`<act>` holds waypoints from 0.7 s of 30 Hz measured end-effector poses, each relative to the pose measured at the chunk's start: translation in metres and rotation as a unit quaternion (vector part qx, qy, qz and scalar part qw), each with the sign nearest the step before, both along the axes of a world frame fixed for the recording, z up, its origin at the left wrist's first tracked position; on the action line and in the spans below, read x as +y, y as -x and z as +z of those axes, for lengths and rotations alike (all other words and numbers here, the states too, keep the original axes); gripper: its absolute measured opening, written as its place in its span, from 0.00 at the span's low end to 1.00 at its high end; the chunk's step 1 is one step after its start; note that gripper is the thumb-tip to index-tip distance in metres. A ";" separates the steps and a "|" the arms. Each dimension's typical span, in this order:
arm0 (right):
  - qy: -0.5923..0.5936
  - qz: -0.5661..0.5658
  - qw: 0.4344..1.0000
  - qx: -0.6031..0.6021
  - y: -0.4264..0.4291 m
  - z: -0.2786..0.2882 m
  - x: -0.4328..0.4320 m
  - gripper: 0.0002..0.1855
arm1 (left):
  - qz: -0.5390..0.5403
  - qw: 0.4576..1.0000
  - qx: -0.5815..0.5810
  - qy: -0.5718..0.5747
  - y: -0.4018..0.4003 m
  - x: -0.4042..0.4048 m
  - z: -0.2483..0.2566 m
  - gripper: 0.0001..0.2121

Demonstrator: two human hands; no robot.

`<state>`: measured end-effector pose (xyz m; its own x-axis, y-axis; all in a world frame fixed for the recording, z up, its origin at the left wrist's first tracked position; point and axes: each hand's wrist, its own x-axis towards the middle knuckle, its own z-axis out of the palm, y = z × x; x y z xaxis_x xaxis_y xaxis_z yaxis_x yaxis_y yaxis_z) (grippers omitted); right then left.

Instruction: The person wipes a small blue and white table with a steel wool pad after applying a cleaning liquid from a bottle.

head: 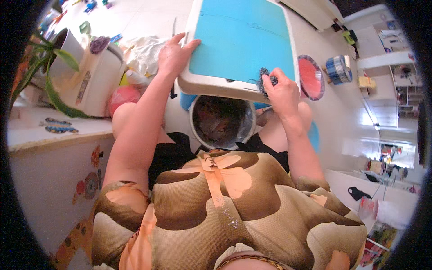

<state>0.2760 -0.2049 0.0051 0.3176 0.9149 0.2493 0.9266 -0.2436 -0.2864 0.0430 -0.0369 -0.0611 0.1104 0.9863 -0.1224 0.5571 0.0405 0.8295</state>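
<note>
A white plastic frame (pixel 209 85) with a flat blue panel (pixel 243 40) lies tilted in front of me. My left hand (pixel 175 55) rests on its left rim, thumb and fingers spread over the edge. Between the fingertips of my right hand (pixel 281 91) is a dark scouring pad (pixel 264 81), pressed against the panel's near right corner. Some dark hair-like strands lie on the blue surface. Below the frame, between my knees, stands a round metal bucket (pixel 222 123) with dark contents that I cannot make out.
Left of me are a potted plant (pixel 64 60), a white bin-like container (pixel 98 81), a crumpled white cloth (pixel 146 54) and a ledge (pixel 98 130). A red basin (pixel 309 77) and a blue checked stool (pixel 338 70) stand at the right. Small toys (pixel 90 6) lie far left.
</note>
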 end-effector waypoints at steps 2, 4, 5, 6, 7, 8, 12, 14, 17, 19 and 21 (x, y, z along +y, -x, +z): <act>-0.020 -0.004 1.000 0.015 -0.005 0.006 0.000 0.13 | 0.017 1.000 0.005 0.002 0.001 -0.007 0.010 0.32; -0.048 0.015 0.998 0.038 -0.005 0.011 0.007 0.15 | 0.021 0.999 0.025 -0.031 -0.007 -0.006 0.011 0.32; -0.044 0.015 0.998 0.040 -0.004 0.007 0.013 0.15 | 0.020 0.997 0.045 -0.059 -0.008 -0.007 0.010 0.32; -0.067 0.042 0.996 0.028 -0.001 0.001 0.021 0.15 | 0.010 0.999 0.026 -0.026 -0.007 -0.006 0.009 0.31; -0.091 0.070 0.993 0.016 0.004 -0.005 0.026 0.16 | 0.011 0.999 0.028 -0.023 -0.005 -0.008 0.006 0.31; -0.094 0.072 0.993 0.000 0.010 -0.009 0.028 0.16 | 0.015 0.999 0.014 -0.030 -0.006 -0.008 0.006 0.30; -0.098 0.180 0.979 0.016 0.063 -0.030 0.068 0.14 | 0.026 0.999 -0.014 -0.026 -0.003 -0.002 -0.004 0.28; -0.100 0.214 0.972 -0.010 0.074 -0.022 0.084 0.13 | 0.012 0.999 -0.048 -0.016 -0.004 0.000 -0.006 0.27; -0.064 0.198 0.978 -0.012 0.067 -0.014 0.087 0.12 | 0.025 0.997 -0.011 -0.069 -0.002 0.002 -0.011 0.26; 0.014 0.094 0.995 0.013 0.033 -0.003 0.067 0.11 | 0.018 0.997 -0.003 -0.070 -0.003 -0.003 -0.007 0.23; -0.037 0.137 0.990 0.010 0.055 -0.026 0.067 0.11 | 0.035 0.997 -0.015 -0.065 -0.002 -0.005 -0.008 0.22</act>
